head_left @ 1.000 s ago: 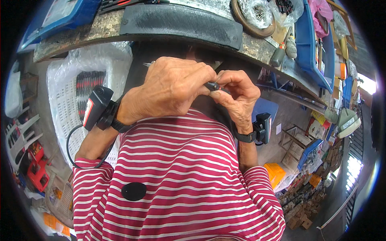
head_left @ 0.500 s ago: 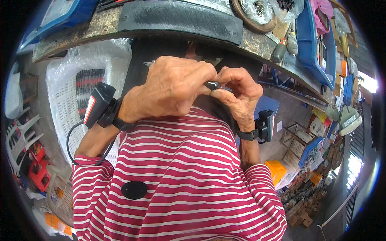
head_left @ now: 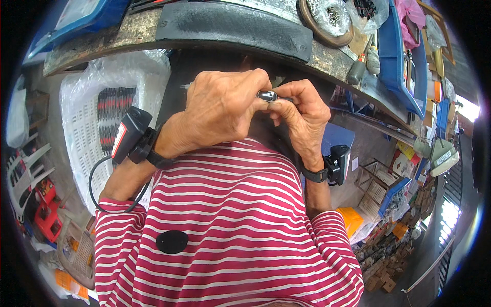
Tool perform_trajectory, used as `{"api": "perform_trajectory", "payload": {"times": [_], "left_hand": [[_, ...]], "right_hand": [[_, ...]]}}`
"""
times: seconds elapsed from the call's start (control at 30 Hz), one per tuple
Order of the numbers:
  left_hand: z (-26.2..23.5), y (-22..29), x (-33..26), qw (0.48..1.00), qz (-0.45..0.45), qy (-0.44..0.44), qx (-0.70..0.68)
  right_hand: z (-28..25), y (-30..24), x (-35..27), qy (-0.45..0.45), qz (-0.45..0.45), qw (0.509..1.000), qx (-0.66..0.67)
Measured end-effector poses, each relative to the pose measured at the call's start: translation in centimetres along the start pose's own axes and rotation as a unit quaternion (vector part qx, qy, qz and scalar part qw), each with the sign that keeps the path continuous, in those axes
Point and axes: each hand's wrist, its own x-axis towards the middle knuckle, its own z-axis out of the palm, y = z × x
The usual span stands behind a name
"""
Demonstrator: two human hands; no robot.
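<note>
My left hand (head_left: 225,105) and my right hand (head_left: 302,115) meet close to my chest, just under the workbench edge (head_left: 327,59). Both pinch one small dark part with a shiny metal face (head_left: 268,95) between fingertips and thumbs. A thin metal tip (head_left: 185,86) sticks out to the left of my left hand; what it belongs to is hidden by the fingers. Each wrist carries a black strapped device (head_left: 130,135), the right one (head_left: 339,163) below my right hand. My red and white striped shirt (head_left: 230,225) fills the lower picture.
A long black rubber strip (head_left: 230,23) lies on the bench. A round dish with a plastic bag (head_left: 327,18), a screwdriver (head_left: 360,59) and blue trays (head_left: 396,51) sit at the right. A white perforated crate in plastic (head_left: 87,128) stands left; boxes and clutter fill the floor at right.
Both hands stay together on the small part with only slight shifts of the fingers; the view has tilted a little.
</note>
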Motion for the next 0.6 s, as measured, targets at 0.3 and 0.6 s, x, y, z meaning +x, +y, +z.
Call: {"api": "perform_trajectory", "payload": {"times": [0.3, 0.6], "left_hand": [[0.3, 0.1, -0.2, 0.999, -0.048, -0.004, -0.015], [0.1, -0.5, 0.1, 0.998, -0.021, -0.042, -0.036]], "right_hand": [[0.0, 0.3, 0.2, -0.008, 0.054, 0.998, 0.014], [-1.0, 0.5, 0.7, -0.089, 0.076, 0.987, 0.111]]}}
